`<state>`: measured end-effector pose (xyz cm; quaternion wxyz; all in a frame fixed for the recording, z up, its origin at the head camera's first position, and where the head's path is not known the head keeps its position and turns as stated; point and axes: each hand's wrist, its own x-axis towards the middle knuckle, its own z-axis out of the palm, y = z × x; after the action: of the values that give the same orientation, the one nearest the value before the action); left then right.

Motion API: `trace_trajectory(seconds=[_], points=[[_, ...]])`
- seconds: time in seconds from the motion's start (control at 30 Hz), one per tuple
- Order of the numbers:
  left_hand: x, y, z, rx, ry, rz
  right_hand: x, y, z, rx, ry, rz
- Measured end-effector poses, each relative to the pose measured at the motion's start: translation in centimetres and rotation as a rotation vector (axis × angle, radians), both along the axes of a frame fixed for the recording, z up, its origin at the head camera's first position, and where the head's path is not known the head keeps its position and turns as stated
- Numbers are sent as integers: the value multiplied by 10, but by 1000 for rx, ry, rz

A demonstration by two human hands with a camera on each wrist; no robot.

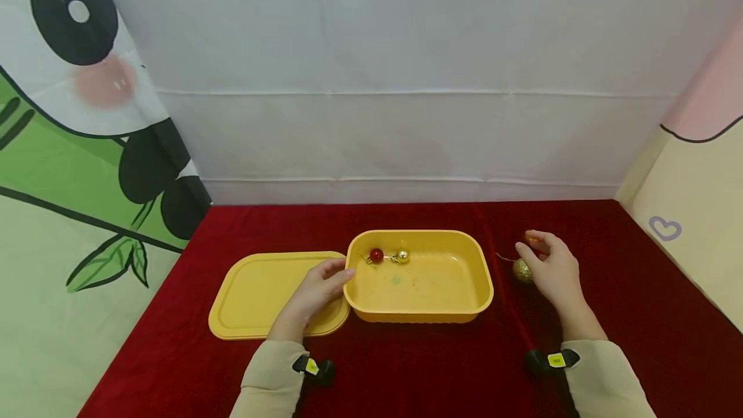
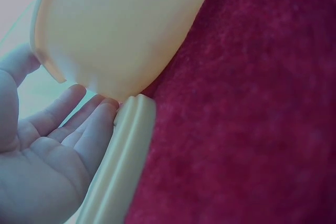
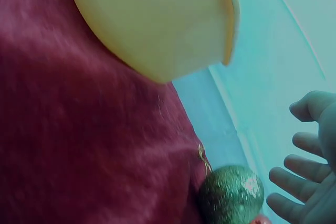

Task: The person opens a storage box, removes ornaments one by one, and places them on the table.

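Two baubles, red ball (image 1: 376, 255) and gold ball (image 1: 402, 255), lie at far left inside yellow tub (image 1: 476, 269). Left hand (image 1: 316, 290) rests on yellow lid (image 1: 255, 292), fingers relaxed, touching tub's left rim. Right hand (image 1: 553, 268), fingers loosely spread, hovers just beside glitter gold ball (image 1: 522, 271) on red cloth (image 1: 638, 302), right of tub.

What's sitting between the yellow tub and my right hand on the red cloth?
A gold glitter ball ornament lies there on the red cloth, close beside the right hand and clear of the yellow tub. The head view shows it.
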<state>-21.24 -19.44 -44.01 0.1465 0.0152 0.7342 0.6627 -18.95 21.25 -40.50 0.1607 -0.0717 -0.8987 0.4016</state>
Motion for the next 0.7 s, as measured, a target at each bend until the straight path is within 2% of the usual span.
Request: trace_trajectory(seconds=[0.47,0.7], points=[[-1,6,-1,1,9,13,-2,-21,0,-8,19,84],[0,3,0,-11,-4,16,-3,-35,1,-2,-21,113]])
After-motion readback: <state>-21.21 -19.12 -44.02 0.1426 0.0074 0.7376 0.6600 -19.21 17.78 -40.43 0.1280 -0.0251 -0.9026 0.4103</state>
